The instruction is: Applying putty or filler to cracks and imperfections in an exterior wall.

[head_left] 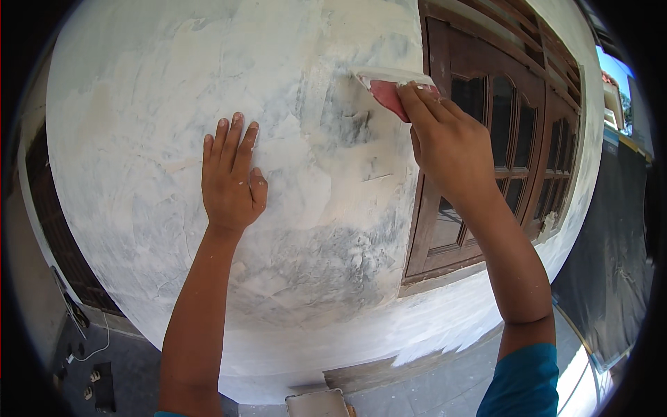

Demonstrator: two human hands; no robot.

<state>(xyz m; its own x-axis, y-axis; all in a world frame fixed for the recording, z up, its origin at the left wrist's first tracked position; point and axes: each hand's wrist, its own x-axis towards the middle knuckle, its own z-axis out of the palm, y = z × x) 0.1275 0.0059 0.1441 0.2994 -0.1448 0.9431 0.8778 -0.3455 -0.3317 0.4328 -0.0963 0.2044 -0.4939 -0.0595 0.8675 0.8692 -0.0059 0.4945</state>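
My left hand (233, 182) lies flat against the wall (201, 76), fingers stretched upward and specked with white. To its upper right, my right hand (455, 149) is closed around a putty knife (386, 96) with a pinkish-red body. White paste coats the broad upper edge of the putty knife, which is at the wall close to the window frame. Patchy white and grey filler covers the wall, with rougher dark areas between and below my hands. My right fingers partly hide the putty knife's grip.
A brown wooden window (438, 250) with glass panes borders the wall on the right. Beyond it hangs a dark sheet (604, 243). A pale, flat-topped object (318, 404) stands at the bottom. At lower left, a white cable (104, 340) lies on the dark floor (139, 361).
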